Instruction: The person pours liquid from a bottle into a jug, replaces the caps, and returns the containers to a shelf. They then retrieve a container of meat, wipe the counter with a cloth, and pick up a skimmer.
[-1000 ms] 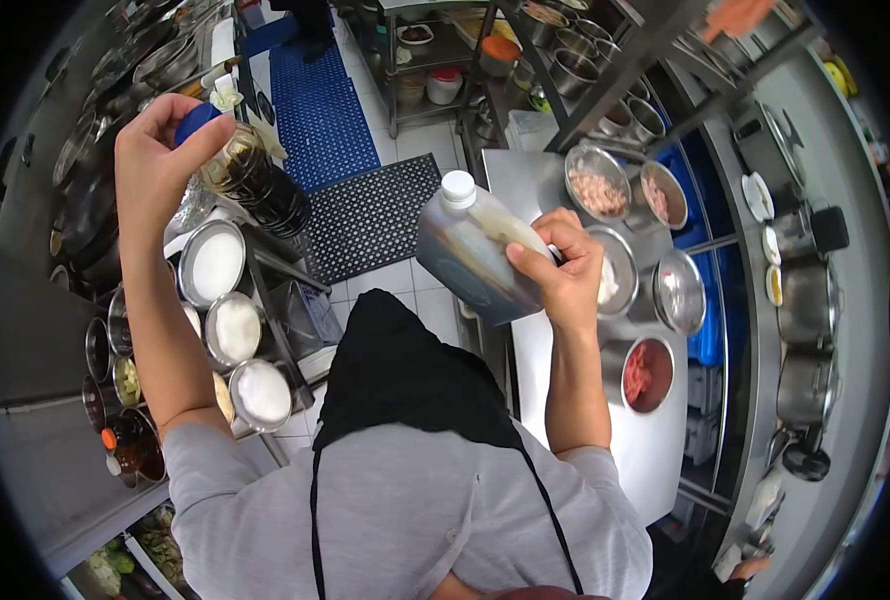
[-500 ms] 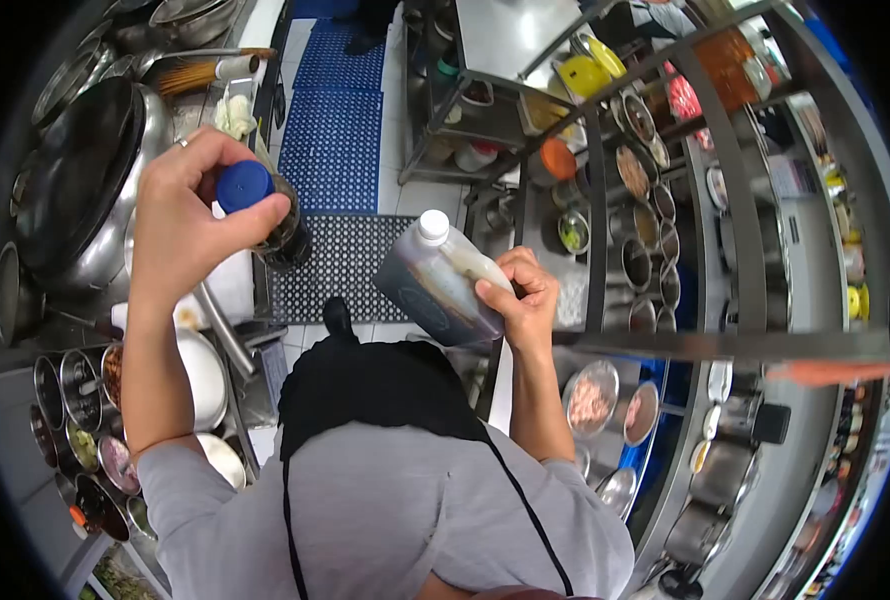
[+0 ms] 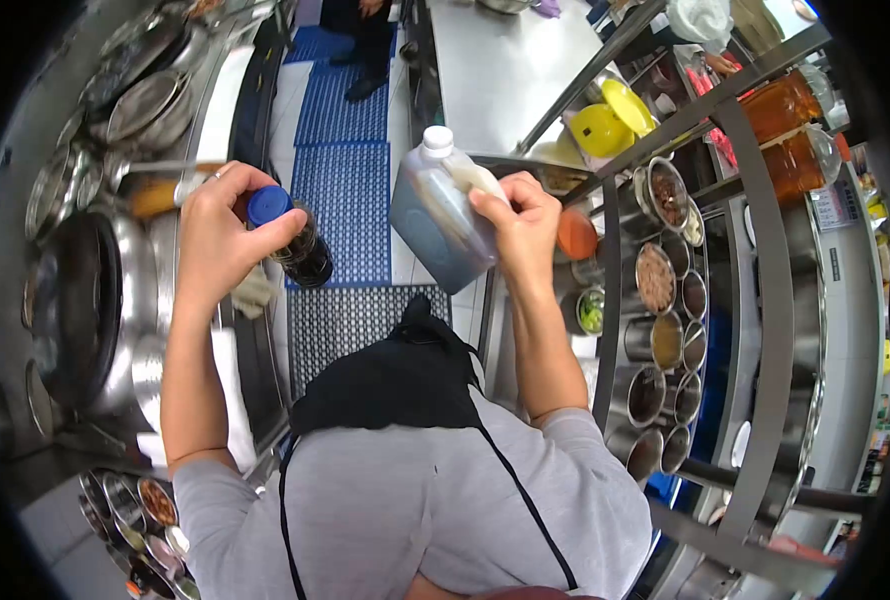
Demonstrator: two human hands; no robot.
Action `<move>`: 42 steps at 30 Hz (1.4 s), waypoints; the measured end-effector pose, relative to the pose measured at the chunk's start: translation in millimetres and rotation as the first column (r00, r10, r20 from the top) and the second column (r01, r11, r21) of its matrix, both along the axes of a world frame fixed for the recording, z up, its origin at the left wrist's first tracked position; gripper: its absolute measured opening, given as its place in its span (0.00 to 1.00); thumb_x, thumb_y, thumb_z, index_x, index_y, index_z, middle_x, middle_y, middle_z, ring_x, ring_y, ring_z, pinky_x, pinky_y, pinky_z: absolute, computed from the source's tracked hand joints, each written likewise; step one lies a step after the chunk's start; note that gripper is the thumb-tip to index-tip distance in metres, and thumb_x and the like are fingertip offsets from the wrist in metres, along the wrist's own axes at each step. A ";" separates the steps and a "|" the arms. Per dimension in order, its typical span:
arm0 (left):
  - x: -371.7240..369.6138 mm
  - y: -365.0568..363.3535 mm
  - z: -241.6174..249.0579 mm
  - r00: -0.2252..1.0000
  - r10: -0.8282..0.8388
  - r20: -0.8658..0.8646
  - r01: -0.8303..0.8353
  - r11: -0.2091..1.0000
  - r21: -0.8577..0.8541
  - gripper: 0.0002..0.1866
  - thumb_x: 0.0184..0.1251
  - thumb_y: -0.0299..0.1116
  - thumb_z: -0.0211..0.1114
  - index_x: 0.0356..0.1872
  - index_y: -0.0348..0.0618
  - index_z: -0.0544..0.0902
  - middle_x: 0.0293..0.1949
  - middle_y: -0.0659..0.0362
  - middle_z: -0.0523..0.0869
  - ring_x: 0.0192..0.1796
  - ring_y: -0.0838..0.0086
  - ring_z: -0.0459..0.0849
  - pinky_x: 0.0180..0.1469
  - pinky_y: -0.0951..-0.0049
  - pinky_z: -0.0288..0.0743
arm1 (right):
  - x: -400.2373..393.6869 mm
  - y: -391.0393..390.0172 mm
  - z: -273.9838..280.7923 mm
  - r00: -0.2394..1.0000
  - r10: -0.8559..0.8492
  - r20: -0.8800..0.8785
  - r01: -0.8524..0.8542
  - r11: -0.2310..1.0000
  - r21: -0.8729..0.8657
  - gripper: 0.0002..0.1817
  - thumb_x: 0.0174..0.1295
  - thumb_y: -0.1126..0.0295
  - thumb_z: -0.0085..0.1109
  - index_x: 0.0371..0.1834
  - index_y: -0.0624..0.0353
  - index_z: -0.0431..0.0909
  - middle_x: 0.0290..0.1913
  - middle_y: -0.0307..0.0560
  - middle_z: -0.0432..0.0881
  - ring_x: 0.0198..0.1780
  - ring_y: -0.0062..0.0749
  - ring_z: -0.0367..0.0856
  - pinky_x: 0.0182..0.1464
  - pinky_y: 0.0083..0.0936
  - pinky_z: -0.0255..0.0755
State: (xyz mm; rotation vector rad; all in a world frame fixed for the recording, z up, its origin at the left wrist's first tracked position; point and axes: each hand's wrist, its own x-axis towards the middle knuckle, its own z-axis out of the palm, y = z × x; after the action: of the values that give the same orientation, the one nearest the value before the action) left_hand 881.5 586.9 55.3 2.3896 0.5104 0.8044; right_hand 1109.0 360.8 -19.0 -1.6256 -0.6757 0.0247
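Observation:
My left hand is closed around the neck of a clear bottle with dark liquid in it and a blue cap. The bottle tilts away from me, its base pointing to the front right. In my right hand is a jug with a white cap, filled with dark liquid. My fingers wrap its handle, and the jug leans a little. Both containers are held in the air over the aisle, apart from each other.
On the left stand a large wok and stacked strainers. Metal shelving with several food containers lines the right. Blue mats cover the aisle floor, where another person's legs show ahead. A steel table stands front right.
My view has shifted forward along the aisle. Both hands still hold their containers. Another person's legs and hand show more fully ahead, and more of the steel table is visible.

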 end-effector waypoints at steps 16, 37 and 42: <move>366.2 135.5 -3.6 0.988 -0.155 0.022 0.154 0.988 0.029 0.24 0.47 0.47 0.76 0.38 0.36 0.88 0.35 0.51 0.87 0.37 0.62 0.87 0.43 0.66 0.80 | 245.2 120.8 -13.0 0.840 -0.470 0.270 0.499 0.866 -0.043 0.14 0.45 0.65 0.74 0.18 0.62 0.78 0.29 0.47 0.79 0.40 0.45 0.74 0.43 0.38 0.69; 667.2 238.1 -93.0 0.410 -0.908 0.080 0.887 0.377 -0.266 0.28 0.48 0.35 0.70 0.55 0.42 0.85 0.46 0.58 0.86 0.48 0.69 0.83 0.52 0.66 0.76 | 279.5 175.7 35.9 0.492 -0.622 0.610 0.866 0.419 -0.272 0.20 0.54 0.67 0.72 0.49 0.63 0.83 0.43 0.58 0.82 0.49 0.55 0.78 0.53 0.42 0.72; 655.7 214.9 -133.4 0.456 -0.827 0.329 0.831 0.264 -0.490 0.39 0.48 0.35 0.77 0.66 0.44 0.75 0.57 0.53 0.82 0.55 0.70 0.82 0.60 0.69 0.74 | 298.5 224.3 40.8 0.733 -0.524 0.435 0.669 0.672 -0.317 0.17 0.59 0.69 0.66 0.49 0.64 0.82 0.45 0.58 0.83 0.49 0.52 0.81 0.54 0.40 0.74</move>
State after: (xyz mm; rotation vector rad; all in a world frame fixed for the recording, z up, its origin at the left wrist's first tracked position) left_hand 1537.2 801.8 -78.1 1.6314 -0.5012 0.0818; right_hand 1407.5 585.1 21.8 -2.2868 -0.3283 -0.6243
